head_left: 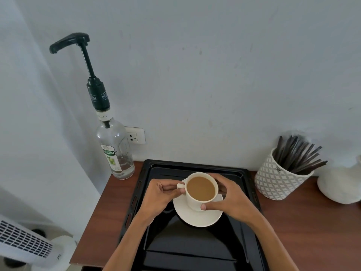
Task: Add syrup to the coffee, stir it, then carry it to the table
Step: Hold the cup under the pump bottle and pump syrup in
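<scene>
Coffee fills the white cup [201, 190], which sits on its saucer [197, 216] near the back of the black tray [195, 245]. We only have the head view, so we look there.

Our left hand [158, 194] pinches the cup's handle, which points to the left. Our right hand [228, 198] wraps around the other side of the cup, thumb in front and fingers behind. So both hands are closed on the cup.

The syrup bottle [115, 151] stands off the tray, to the back and left, by the wall. Its pump spout [58, 45] is high up and points left, away from the cup. We think the cup has to go left and back to get under that spout, and our left hand is the nearer one. Stir sticks [298, 153] wait in a pot [277, 180] on the right.
</scene>
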